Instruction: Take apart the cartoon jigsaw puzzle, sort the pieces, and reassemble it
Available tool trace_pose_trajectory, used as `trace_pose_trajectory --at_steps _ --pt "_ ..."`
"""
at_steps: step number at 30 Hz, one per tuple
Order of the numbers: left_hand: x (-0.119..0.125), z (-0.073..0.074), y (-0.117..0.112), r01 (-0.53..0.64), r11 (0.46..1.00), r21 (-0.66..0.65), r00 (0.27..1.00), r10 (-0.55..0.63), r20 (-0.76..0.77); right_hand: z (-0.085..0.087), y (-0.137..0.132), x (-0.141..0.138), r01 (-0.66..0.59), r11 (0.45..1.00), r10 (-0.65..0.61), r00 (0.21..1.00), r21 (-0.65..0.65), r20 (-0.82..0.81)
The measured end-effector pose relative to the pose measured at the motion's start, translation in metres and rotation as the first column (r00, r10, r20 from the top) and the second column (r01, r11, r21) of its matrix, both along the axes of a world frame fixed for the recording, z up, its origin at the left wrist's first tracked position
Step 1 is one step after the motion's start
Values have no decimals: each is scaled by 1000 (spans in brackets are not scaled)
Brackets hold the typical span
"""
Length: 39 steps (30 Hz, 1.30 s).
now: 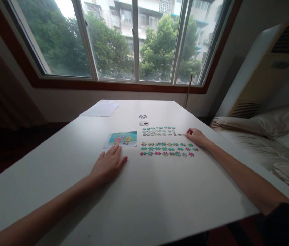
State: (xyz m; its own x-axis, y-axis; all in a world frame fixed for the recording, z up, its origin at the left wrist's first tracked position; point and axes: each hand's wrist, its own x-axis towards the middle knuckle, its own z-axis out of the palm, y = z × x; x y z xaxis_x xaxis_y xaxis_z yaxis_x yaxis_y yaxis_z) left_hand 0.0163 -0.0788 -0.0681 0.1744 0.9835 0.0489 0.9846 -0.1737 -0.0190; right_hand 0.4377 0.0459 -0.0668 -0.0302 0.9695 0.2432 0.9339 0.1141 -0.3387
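Note:
My left hand (108, 165) lies flat on the white table, fingers stretched out. Its fingertips reach the lower edge of a picture card (122, 138) showing colourful cartoon figures on a teal ground. To the right of the card, small jigsaw pieces (164, 149) in teal, pink and yellow are laid out in several rows. My right hand (197, 137) is at the right end of an upper row, its thumb and fingers pinched at a puzzle piece (183, 135). The fingertips partly cover that piece.
Two small round items (142, 117) sit beyond the puzzle rows. White paper sheets (100, 108) lie at the table's far left corner. A sofa (254, 140) and a tall air conditioner (259, 68) stand on the right. Behind the table (144, 198) is a window.

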Motion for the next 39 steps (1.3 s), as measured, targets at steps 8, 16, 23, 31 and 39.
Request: trace_pose_trajectory --at_steps 8,16,23,31,39 --pt "-1 -3 -38 -11 1000 20 1000 11 -5 -4 -6 -1 -80 996 78 996 32 49" --pt "-5 -3 -55 -5 999 35 1000 5 -6 -3 -8 -2 -75 996 72 995 49 64" --pt "-6 -6 -54 6 997 82 1000 -8 24 -3 -7 0 -75 996 71 995 51 63" --pt "-7 -9 -51 3 992 122 1000 -4 13 -3 -8 -1 -75 996 72 996 52 52" --pt "-5 0 -45 163 952 258 982 -181 51 12 -10 -3 -116 990 112 992 77 50"
